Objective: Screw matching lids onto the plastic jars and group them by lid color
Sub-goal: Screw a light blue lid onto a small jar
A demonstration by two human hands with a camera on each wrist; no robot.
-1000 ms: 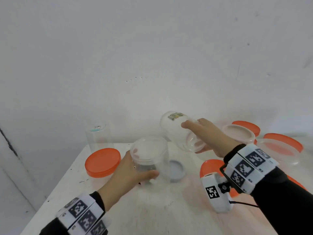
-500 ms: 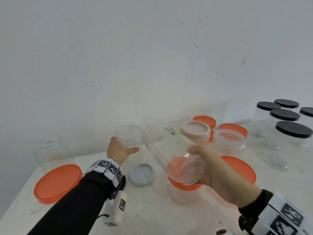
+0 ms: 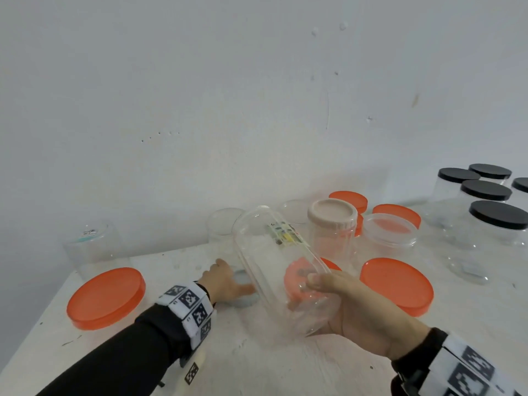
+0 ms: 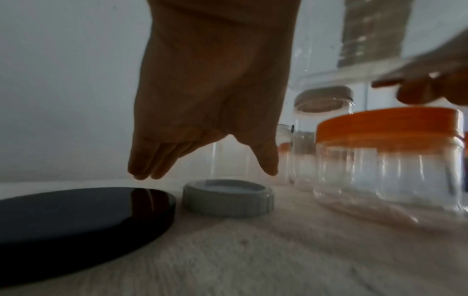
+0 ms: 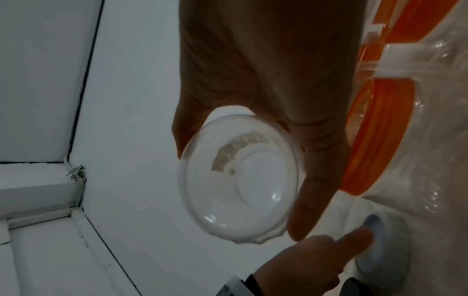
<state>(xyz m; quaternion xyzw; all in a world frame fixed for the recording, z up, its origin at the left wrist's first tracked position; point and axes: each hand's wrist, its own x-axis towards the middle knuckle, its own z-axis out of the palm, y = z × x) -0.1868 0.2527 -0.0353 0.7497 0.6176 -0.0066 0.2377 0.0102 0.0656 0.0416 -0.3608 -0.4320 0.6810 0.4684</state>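
My right hand [image 3: 313, 292] grips a tall clear jar [image 3: 274, 261] without a lid, tilted above the table with its labelled base toward the wall. The right wrist view shows this jar [image 5: 240, 180] end on between thumb and fingers. My left hand [image 4: 202, 176] hovers open, fingers straight and spread, just over a grey lid [image 4: 228, 198] lying on the table. In the head view that grey lid [image 3: 244, 300] is partly hidden behind the jar. A small clear jar [image 3: 225, 232] stands by the wall behind my left hand [image 3: 225, 281].
Jars with black lids [image 3: 485, 192] cluster at the far right. A beige-lidded jar [image 3: 333, 221], a wide open jar [image 3: 391, 232] and orange lids [image 3: 397, 284] sit mid-table. Another orange lid [image 3: 105, 297] and an upturned clear jar [image 3: 94, 247] stand near the table's left edge.
My left hand let go of the small clear jar by the wall and dropped toward the grey lid. My right hand brought the tall jar closer to me.
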